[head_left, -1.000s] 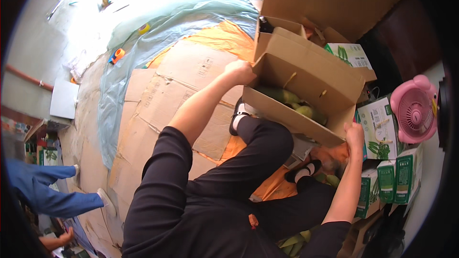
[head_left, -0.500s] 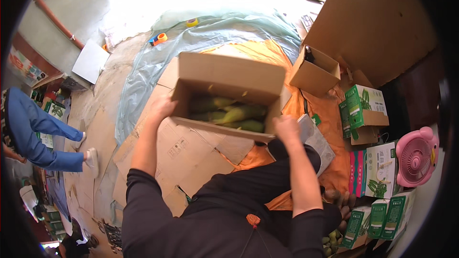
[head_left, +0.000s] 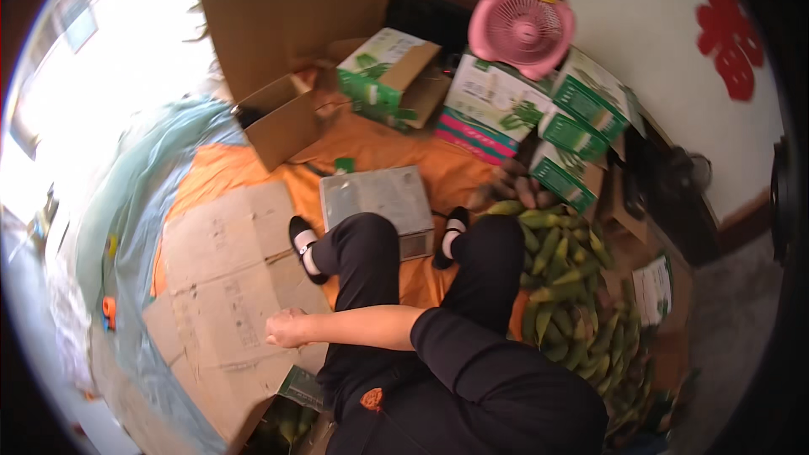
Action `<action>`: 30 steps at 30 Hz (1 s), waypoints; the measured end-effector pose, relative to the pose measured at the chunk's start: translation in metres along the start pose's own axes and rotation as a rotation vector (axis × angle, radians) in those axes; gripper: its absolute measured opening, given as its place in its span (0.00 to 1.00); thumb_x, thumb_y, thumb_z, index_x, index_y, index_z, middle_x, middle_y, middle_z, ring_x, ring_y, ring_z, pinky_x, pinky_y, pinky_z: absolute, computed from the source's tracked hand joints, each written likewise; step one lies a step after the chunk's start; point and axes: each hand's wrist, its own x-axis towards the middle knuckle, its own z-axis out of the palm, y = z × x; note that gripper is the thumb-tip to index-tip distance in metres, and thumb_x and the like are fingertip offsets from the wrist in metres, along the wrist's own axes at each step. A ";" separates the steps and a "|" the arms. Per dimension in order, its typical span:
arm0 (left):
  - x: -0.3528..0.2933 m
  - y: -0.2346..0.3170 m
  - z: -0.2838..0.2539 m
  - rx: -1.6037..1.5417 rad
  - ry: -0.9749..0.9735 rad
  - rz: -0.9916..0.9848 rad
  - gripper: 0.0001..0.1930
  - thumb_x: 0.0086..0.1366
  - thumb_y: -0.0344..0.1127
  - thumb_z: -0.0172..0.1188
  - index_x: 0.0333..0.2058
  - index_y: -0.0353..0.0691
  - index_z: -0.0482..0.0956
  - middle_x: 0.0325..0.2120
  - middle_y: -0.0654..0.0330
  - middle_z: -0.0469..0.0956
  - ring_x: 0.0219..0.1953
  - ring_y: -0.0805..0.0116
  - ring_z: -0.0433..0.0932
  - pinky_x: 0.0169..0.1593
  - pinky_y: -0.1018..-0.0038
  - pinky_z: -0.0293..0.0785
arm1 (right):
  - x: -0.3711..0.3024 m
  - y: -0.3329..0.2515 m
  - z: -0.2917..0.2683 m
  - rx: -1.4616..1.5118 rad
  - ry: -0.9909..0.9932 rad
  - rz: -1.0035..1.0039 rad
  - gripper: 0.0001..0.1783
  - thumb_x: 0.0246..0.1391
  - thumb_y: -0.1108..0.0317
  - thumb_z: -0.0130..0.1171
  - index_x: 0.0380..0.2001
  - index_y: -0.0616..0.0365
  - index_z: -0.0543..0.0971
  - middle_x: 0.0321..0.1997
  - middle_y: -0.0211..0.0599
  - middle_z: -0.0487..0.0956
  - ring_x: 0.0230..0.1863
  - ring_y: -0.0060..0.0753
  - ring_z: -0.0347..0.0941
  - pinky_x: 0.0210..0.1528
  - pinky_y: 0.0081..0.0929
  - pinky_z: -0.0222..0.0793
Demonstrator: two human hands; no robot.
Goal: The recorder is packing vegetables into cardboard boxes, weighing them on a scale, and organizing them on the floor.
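Observation:
My right forearm reaches across my lap to the left, and my right hand (head_left: 288, 329) is closed above the flattened cardboard (head_left: 215, 253); no object shows in its fingers. Below that hand, at the lower edge, a partly visible box (head_left: 301, 388) with a green printed flap holds green husked ears of corn (head_left: 291, 423). My left hand is out of view. Between my feet lies a grey, flat-topped box (head_left: 379, 198). To the right of my knee spreads a large heap of corn (head_left: 560, 274) in green husks.
An open brown carton (head_left: 278, 122) stands at the upper left. Green-and-white printed boxes (head_left: 383, 76) stand farther right. Above stacked boxes sits a pink fan (head_left: 524, 25). Brown roundish items (head_left: 514, 185) lie by the corn. An orange tape roll (head_left: 109, 312) rests on bluish plastic sheeting (head_left: 135, 202).
My view has turned to the right. The open carton of corn held in both hands is no longer before me. My right arm now crosses to the left; my left hand has left view.

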 end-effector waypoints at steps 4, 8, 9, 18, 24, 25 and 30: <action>0.062 0.086 0.030 -0.183 0.092 0.180 0.16 0.55 0.35 0.52 0.38 0.28 0.78 0.35 0.43 0.78 0.37 0.55 0.75 0.44 0.59 0.70 | -0.025 0.043 -0.067 -0.003 0.295 -0.051 0.17 0.52 0.54 0.53 0.31 0.57 0.81 0.35 0.47 0.81 0.41 0.49 0.77 0.44 0.44 0.71; 0.087 0.128 0.014 -0.334 0.213 0.252 0.18 0.52 0.30 0.48 0.39 0.26 0.77 0.37 0.41 0.77 0.40 0.52 0.75 0.48 0.60 0.69 | -0.078 0.080 -0.143 0.094 0.594 -0.173 0.13 0.50 0.59 0.58 0.28 0.58 0.81 0.29 0.46 0.80 0.35 0.45 0.78 0.39 0.37 0.71; 0.092 0.132 0.005 -0.367 0.244 0.269 0.19 0.51 0.29 0.48 0.40 0.25 0.77 0.38 0.41 0.77 0.41 0.52 0.75 0.49 0.60 0.69 | -0.098 0.089 -0.164 0.174 0.655 -0.172 0.12 0.49 0.61 0.58 0.27 0.58 0.81 0.28 0.46 0.80 0.34 0.45 0.78 0.39 0.36 0.71; -0.005 0.318 -0.140 -0.700 0.371 0.426 0.26 0.44 0.20 0.40 0.43 0.20 0.75 0.42 0.37 0.76 0.48 0.46 0.74 0.58 0.62 0.67 | -0.340 0.303 -0.215 0.211 1.184 0.438 0.12 0.54 0.63 0.57 0.27 0.62 0.79 0.21 0.34 0.79 0.23 0.25 0.75 0.27 0.26 0.69; -0.029 0.551 -0.118 -0.816 -0.129 0.944 0.07 0.57 0.21 0.54 0.35 0.31 0.77 0.35 0.53 0.77 0.41 0.60 0.75 0.49 0.69 0.68 | -0.437 0.383 -0.183 0.551 1.329 0.720 0.10 0.54 0.65 0.57 0.29 0.63 0.79 0.22 0.34 0.79 0.19 0.23 0.73 0.21 0.25 0.67; -0.051 0.590 -0.116 -0.843 -0.207 1.063 0.08 0.56 0.19 0.54 0.35 0.31 0.78 0.34 0.53 0.76 0.41 0.59 0.75 0.49 0.69 0.68 | -0.447 0.387 -0.180 0.598 1.415 0.788 0.10 0.52 0.66 0.57 0.26 0.63 0.80 0.20 0.38 0.78 0.20 0.28 0.75 0.23 0.29 0.68; -0.144 0.718 -0.067 -0.607 -0.639 1.439 0.11 0.51 0.23 0.62 0.35 0.38 0.81 0.34 0.53 0.79 0.42 0.53 0.77 0.48 0.67 0.69 | -0.541 0.455 -0.164 0.698 1.786 0.970 0.08 0.49 0.68 0.59 0.26 0.62 0.80 0.18 0.41 0.78 0.17 0.31 0.74 0.18 0.29 0.68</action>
